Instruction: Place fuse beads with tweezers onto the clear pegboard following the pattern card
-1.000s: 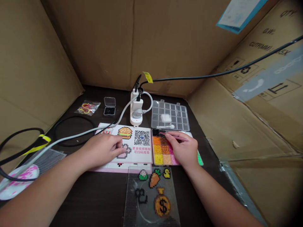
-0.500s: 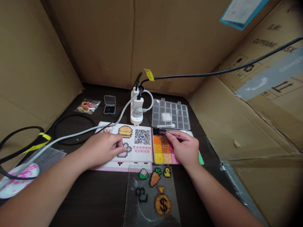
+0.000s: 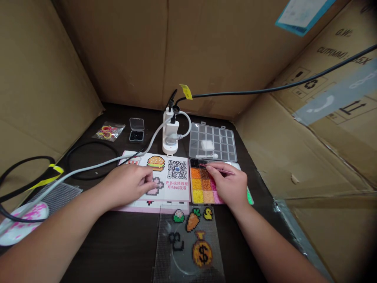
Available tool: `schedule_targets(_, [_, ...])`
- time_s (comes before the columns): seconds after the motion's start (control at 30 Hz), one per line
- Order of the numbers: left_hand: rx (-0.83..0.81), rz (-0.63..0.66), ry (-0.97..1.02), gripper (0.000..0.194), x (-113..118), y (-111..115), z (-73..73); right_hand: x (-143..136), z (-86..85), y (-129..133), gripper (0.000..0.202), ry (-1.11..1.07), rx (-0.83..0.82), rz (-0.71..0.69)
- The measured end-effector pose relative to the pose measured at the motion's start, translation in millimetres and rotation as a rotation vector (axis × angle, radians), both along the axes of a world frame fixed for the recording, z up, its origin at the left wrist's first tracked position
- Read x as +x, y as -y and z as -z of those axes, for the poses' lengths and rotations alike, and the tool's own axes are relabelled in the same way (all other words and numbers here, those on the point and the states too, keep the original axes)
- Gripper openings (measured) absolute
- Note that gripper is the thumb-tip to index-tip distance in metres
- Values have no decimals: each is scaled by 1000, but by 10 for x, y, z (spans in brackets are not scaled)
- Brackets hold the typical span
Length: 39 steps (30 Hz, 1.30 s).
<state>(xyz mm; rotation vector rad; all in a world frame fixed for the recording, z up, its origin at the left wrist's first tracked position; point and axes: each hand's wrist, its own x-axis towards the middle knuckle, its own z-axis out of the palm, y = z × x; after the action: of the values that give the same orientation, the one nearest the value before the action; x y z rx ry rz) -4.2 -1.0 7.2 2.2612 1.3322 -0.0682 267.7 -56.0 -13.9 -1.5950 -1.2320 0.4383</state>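
My right hand [image 3: 231, 184] is closed on pink tweezers [image 3: 222, 170], their tips over the dark compartments at the back left of the bead box [image 3: 203, 184]. Orange, yellow, brown and pink beads fill other compartments. My left hand [image 3: 134, 184] rests on the printed pattern sheet [image 3: 176, 192], fingers curled in, with nothing visible between them. Nearer me lies a clear pegboard [image 3: 188, 251] bearing a bead carrot [image 3: 193, 220], a yellow duck [image 3: 207, 214], a green and white figure, a money bag [image 3: 202, 251] and a black outline [image 3: 176, 241].
Behind the sheet stands a white power strip [image 3: 170, 145] with cables. A small box of black beads [image 3: 136, 135] and a plastic bag [image 3: 108, 131] lie back left. A mesh board [image 3: 63, 194] and pink-spotted white dish [image 3: 26, 224] are at left. Cardboard walls surround the table.
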Motion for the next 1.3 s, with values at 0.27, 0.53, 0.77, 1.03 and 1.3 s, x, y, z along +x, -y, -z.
schedule_targets(0.27, [-6,-4,4,30,5,0,-14,-2,-11,-2,8,5,-14,-4])
schedule_targets(0.53, [-7,1,4,30,0,1,2,13,-40,6,11,-13,-21,19])
schedule_targets(0.77, [-5,-10,-3,30,-6,-11,27,48,-134,177,12,-149,3,2])
schedule_targets(1.03, [27,4,-42,35,-7,-31,55,1,-327,745,5,-161,-45,-149])
schedule_targets(1.3, [17,34,-80,37,-18,-34,43,-196,-218,1123,17,-97,-123,-432])
